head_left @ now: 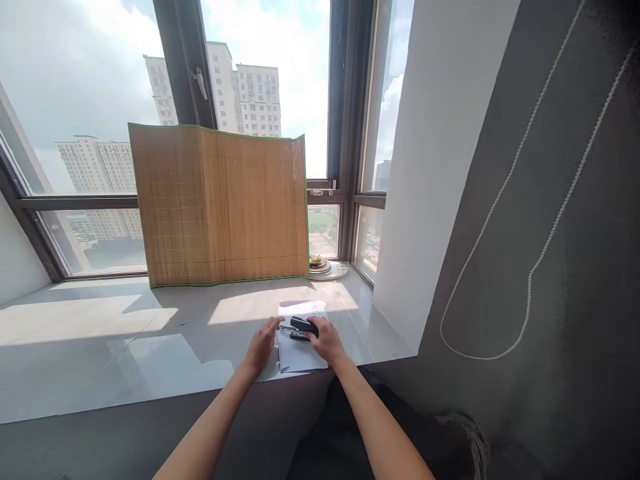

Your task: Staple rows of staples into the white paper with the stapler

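A black stapler [304,325] is in my right hand [327,340], whose fingers wrap round its right end. Its jaws are apart, and a thin silver metal part sticks out toward the left. Under it lie white paper sheets [303,359] on the sill, slightly uneven at the lower edge. My left hand [263,343] is at the left edge of the paper, fingers bent together close to the stapler's silver end. What its fingertips hold, if anything, is too small to make out.
The pale glossy sill [200,333] ends in a front edge near my forearms. A bamboo mat [250,207] with green edging stands against the window. Beside it are stacked plates [327,270]. A beaded blind chain [480,358] hangs at the right.
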Available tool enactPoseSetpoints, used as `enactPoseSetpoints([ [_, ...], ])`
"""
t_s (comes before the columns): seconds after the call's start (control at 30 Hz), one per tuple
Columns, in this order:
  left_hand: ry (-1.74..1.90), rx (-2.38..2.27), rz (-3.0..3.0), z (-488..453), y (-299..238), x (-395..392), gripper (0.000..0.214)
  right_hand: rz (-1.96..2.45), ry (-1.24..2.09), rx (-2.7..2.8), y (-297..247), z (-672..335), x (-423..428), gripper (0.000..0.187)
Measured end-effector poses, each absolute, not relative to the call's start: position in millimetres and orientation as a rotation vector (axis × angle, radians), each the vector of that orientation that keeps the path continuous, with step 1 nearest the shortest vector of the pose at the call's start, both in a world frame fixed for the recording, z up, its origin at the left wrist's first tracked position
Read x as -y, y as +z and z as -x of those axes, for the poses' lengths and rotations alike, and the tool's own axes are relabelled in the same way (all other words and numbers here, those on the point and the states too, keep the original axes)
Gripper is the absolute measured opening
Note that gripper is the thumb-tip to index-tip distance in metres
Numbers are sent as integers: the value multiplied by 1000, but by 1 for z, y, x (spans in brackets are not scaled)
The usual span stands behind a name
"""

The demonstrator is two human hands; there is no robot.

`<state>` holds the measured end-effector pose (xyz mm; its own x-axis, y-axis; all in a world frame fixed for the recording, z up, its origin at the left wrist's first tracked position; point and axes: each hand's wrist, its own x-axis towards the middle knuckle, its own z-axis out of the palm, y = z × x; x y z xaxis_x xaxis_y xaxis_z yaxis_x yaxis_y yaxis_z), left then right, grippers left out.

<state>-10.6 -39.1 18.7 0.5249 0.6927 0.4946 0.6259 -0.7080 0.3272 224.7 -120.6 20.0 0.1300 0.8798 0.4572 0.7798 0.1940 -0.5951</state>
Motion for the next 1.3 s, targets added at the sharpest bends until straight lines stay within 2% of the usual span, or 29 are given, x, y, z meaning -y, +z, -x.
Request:
enactPoseSetpoints([
  [0.13,980,-979,-2665,9,19,41,43,1504,137,1681,21,-224,124,40],
  [0.33,1003,-995,-2620,6,17,37,32,1507,117,1722,23,-223,126,38],
  [0.73,890,-999,-2698,7,21,37,35,1538,81,1750,23,-225,126,36],
  [1.07,1154,-961,-2626,8,23,37,18,1481,-2,1781,25,-225,128,36],
  [1.3,1037,-902,-2584,6,18,35,14,1458,-1,1842,28,-224,130,30],
])
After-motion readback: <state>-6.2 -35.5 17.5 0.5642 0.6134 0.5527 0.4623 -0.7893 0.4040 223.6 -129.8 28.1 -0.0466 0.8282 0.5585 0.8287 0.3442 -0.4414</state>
